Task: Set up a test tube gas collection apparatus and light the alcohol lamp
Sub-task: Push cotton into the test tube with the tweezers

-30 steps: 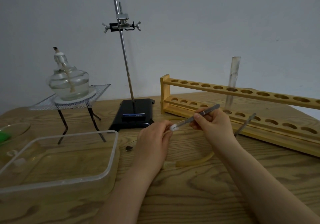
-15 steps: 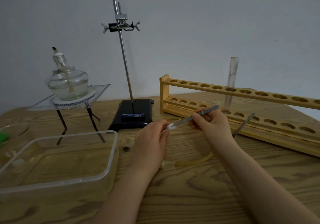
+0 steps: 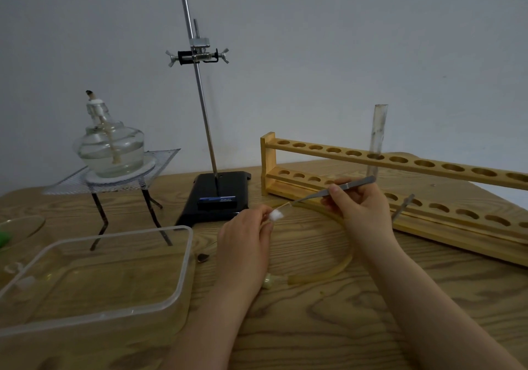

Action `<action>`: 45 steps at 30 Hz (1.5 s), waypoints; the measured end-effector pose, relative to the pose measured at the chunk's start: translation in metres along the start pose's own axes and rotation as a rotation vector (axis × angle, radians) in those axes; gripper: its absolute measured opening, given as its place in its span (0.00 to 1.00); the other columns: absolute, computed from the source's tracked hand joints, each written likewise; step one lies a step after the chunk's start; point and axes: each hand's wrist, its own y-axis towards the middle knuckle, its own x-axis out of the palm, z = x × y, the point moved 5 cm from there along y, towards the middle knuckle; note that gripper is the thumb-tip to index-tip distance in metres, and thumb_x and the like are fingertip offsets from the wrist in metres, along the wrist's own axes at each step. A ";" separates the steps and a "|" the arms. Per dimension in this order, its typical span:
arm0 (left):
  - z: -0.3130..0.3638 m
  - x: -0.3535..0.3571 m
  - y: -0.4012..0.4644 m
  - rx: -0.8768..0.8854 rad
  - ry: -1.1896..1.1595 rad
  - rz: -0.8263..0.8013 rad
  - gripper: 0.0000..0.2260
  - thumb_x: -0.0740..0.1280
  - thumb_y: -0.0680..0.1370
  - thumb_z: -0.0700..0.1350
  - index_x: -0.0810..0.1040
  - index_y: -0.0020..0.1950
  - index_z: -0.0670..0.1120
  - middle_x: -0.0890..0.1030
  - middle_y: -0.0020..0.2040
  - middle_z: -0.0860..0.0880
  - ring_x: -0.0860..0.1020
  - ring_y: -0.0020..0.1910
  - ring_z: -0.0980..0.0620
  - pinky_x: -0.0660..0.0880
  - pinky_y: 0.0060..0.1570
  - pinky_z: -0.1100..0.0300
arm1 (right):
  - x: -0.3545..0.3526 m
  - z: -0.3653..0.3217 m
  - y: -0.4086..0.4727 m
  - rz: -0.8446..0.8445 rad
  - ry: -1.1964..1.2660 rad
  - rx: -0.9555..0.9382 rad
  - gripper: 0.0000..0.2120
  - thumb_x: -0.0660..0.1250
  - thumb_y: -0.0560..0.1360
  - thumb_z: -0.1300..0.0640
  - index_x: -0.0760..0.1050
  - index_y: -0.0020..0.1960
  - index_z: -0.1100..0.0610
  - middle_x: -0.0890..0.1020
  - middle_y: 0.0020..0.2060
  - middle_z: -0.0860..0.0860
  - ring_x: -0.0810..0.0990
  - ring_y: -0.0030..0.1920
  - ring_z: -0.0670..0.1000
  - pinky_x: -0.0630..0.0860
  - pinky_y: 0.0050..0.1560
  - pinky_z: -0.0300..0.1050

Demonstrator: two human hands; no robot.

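Note:
My left hand (image 3: pixel 245 241) pinches a small white cotton wad (image 3: pixel 276 215) between fingertips above the table. Metal tweezers (image 3: pixel 340 188) are held in my right hand (image 3: pixel 361 201), their tips just right of the cotton and apart from it. A yellowish rubber tube (image 3: pixel 325 274) curves on the table under my hands. An upright glass test tube (image 3: pixel 377 138) stands in the wooden rack (image 3: pixel 428 169). The unlit alcohol lamp (image 3: pixel 110 147) sits on wire gauze over a tripod (image 3: pixel 125 181) at the left. A retort stand (image 3: pixel 204 107) with its clamp (image 3: pixel 200 55) rises in the middle.
A clear plastic tub (image 3: pixel 114 269) lies at the front left. A glass dish (image 3: pixel 20 227) with something green sits at the far left edge. A small dark spoon-like tool (image 3: pixel 202 257) lies by the tub. A thin metal tool (image 3: pixel 403 207) leans against the rack's base.
The tweezer tips have come off the cotton, which stays in my left hand's fingertips. Both hands have shifted slightly.

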 end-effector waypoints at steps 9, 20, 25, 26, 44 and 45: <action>-0.001 -0.002 -0.001 0.007 -0.040 0.030 0.09 0.62 0.78 0.52 0.75 0.58 0.57 0.76 0.47 0.62 0.73 0.46 0.63 0.73 0.50 0.62 | -0.001 -0.029 0.016 0.068 -0.315 -0.196 0.06 0.69 0.74 0.60 0.73 0.49 0.55 0.81 0.44 0.50 0.81 0.45 0.47 0.79 0.46 0.42; 0.000 -0.005 -0.001 0.004 -0.021 0.051 0.11 0.61 0.77 0.50 0.75 0.59 0.56 0.75 0.46 0.62 0.72 0.45 0.64 0.73 0.51 0.61 | -0.013 -0.090 0.070 0.173 -0.859 -0.364 0.06 0.64 0.77 0.60 0.72 0.54 0.58 0.77 0.45 0.51 0.75 0.46 0.52 0.72 0.44 0.45; 0.001 -0.006 -0.002 0.010 -0.002 0.054 0.10 0.62 0.77 0.50 0.74 0.58 0.56 0.73 0.45 0.63 0.71 0.44 0.64 0.71 0.50 0.63 | -0.012 -0.093 0.074 0.155 -0.907 -0.359 0.08 0.65 0.77 0.60 0.72 0.55 0.60 0.77 0.47 0.54 0.76 0.47 0.53 0.74 0.44 0.46; 0.001 -0.006 -0.002 0.012 -0.001 0.056 0.10 0.62 0.77 0.50 0.74 0.58 0.56 0.73 0.45 0.63 0.71 0.44 0.64 0.70 0.50 0.63 | -0.011 -0.093 0.074 0.142 -0.924 -0.350 0.08 0.64 0.77 0.61 0.72 0.56 0.60 0.77 0.47 0.54 0.76 0.47 0.54 0.74 0.44 0.46; 0.003 -0.007 -0.001 -0.003 -0.012 0.038 0.11 0.63 0.77 0.49 0.75 0.59 0.56 0.72 0.45 0.63 0.70 0.43 0.65 0.70 0.50 0.63 | 0.002 -0.061 0.081 0.070 -1.174 -0.231 0.10 0.64 0.78 0.59 0.71 0.57 0.61 0.76 0.44 0.56 0.75 0.43 0.54 0.74 0.40 0.47; 0.003 -0.007 -0.001 -0.003 -0.010 0.041 0.10 0.63 0.77 0.49 0.75 0.59 0.56 0.71 0.44 0.63 0.69 0.43 0.65 0.70 0.50 0.63 | 0.003 -0.060 0.081 0.072 -1.175 -0.228 0.10 0.64 0.78 0.59 0.71 0.57 0.61 0.76 0.44 0.56 0.75 0.43 0.54 0.73 0.40 0.47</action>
